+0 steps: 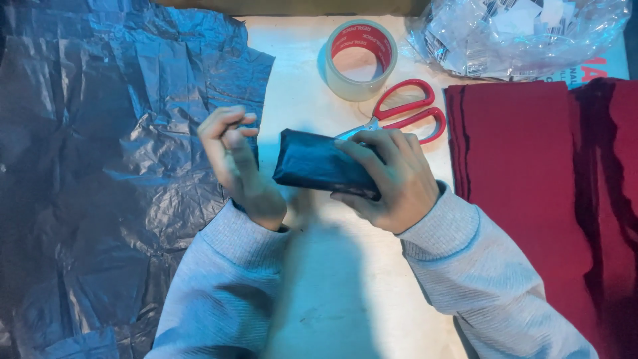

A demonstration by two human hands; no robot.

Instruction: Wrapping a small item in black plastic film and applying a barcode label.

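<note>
Two hands working over desk (312, 292): right hand (392, 183) gripping dark wrapped bundle (316, 163); left hand (236, 159) hovering beside it, fingers curled, holding nothing.

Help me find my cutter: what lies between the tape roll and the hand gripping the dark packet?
Red-handled scissors, seen in the head view, lie between the tape roll and the right hand.

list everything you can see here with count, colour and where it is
wrapped packet: 1, dark blue, centre, held above the table
plastic sheets: a crumpled pile, dark grey-blue, left
tape roll: 1, clear with a red core, top centre
scissors: 1, red handles, behind the packet
folded cloth: a stack, dark red, right
bag of paper slips: 1, clear, top right
table: 1, white
left hand: 1, beside the packet, fingers curled
right hand: 1, gripping the packet
</note>
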